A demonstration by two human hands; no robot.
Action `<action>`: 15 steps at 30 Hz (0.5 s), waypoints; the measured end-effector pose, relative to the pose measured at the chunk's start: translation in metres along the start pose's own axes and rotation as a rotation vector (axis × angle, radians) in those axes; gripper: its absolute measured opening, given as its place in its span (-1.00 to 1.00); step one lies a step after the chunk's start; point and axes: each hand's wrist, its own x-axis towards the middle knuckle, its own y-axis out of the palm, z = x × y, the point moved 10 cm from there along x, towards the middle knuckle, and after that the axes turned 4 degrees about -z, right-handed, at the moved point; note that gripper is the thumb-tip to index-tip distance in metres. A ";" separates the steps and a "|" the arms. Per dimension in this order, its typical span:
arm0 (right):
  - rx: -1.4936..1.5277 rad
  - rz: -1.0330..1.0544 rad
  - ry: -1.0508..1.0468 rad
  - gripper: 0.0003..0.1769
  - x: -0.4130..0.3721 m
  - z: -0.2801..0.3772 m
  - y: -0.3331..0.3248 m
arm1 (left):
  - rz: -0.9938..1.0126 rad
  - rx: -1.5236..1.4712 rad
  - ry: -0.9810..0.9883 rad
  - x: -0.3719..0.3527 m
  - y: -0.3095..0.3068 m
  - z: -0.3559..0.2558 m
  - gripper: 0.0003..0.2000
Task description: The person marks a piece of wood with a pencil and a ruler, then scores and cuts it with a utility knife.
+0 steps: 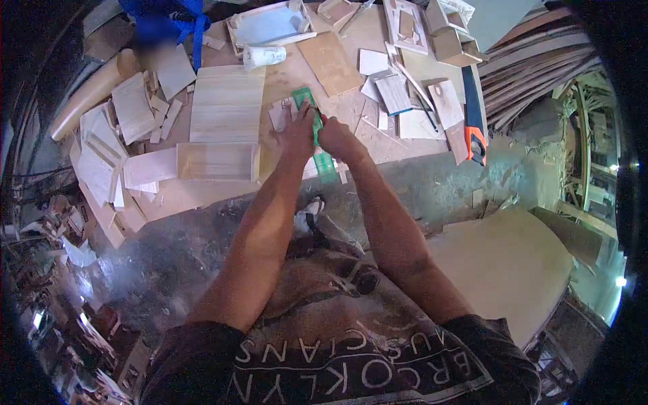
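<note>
A translucent green ruler (325,165) lies at a slant over a thin piece of pale wood (279,116) near the table's front edge. My left hand (297,133) presses down on the ruler and the wood, its fingers stretched out and spread. Close on its right, my right hand (341,142) is closed round a small red tool (323,119) at the ruler's edge. Most of that tool is hidden by my fingers, so its kind and its tip do not show clearly.
The worktable (283,64) bears thin wood panels (227,101), an open wooden box (217,162), a white roll (264,57) and scraps. A handsaw with an orange handle (476,145) hangs over the right edge. Another person's blue clothing (182,30) shows at the far side.
</note>
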 end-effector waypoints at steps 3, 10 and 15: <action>0.487 -0.027 0.318 -0.57 -0.024 -0.017 -0.012 | -0.029 -0.019 -0.004 -0.001 -0.005 -0.003 -0.31; 0.518 -0.118 0.406 -0.59 -0.016 -0.037 0.060 | -0.013 -0.049 0.039 -0.006 -0.015 -0.009 -0.21; 0.331 -0.009 0.224 -0.56 -0.034 -0.009 0.061 | -0.053 -0.047 0.076 -0.003 -0.014 -0.008 -0.16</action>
